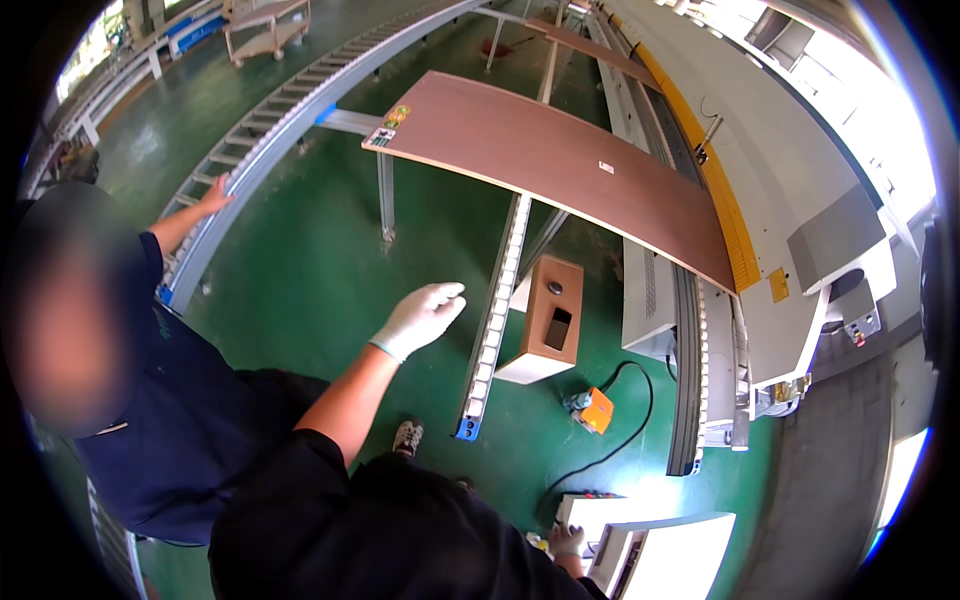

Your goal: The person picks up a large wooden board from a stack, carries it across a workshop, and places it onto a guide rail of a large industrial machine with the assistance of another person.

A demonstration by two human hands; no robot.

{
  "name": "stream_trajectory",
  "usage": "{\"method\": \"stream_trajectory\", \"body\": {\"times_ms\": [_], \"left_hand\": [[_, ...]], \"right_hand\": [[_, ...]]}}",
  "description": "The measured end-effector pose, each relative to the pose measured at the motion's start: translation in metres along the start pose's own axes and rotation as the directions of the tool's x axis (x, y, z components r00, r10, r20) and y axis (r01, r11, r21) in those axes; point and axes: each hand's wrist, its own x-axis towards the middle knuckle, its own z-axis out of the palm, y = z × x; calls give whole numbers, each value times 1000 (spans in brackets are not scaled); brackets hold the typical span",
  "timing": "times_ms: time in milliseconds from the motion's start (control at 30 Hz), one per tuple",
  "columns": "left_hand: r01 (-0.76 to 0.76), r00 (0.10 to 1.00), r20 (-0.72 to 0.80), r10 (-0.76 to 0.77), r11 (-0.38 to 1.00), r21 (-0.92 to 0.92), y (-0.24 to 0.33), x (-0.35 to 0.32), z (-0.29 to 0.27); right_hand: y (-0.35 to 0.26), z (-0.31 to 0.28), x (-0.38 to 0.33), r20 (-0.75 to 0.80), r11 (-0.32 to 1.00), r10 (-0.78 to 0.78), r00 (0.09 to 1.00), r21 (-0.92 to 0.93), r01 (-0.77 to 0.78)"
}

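My left hand (425,318), in a white glove, is held out over the green floor with its fingers stretched loosely to the right and nothing in them. Nearest to it is a narrow rail with white rollers (490,345), apart from the fingertips. A long brown board (540,160) with stickers lies beyond, across that rail and the machine's track. Low at the right, my gloved right hand (568,541) is beside a white box-like cabinet (685,555). Its fingers are small and partly hidden, so their grip does not show.
Close at my left stands a person in dark clothes (170,400), one hand (214,196) on a curved roller conveyor (262,130). A long white machine with a yellow strip (735,240) runs along the right. A wooden box (548,315), an orange foot pedal (597,411) and a black cable (600,455) are on the floor.
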Motion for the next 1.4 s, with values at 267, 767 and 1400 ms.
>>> {"method": "stream_trajectory", "body": {"times_ms": [267,767,1400], "left_hand": [[306,859,-181,-478,765,-567,-156,-61,-94],[142,932,-359,-54,964,224,-158,68,-234],[526,840,-34,-542,828,-196,-274,65,-285]], "right_hand": [[14,275,-59,526,926,21,850,310,-214],[-11,277,-3,968,920,-172,180,224,-321],[-77,354,-133,214,784,-303,929,610,115]]}}
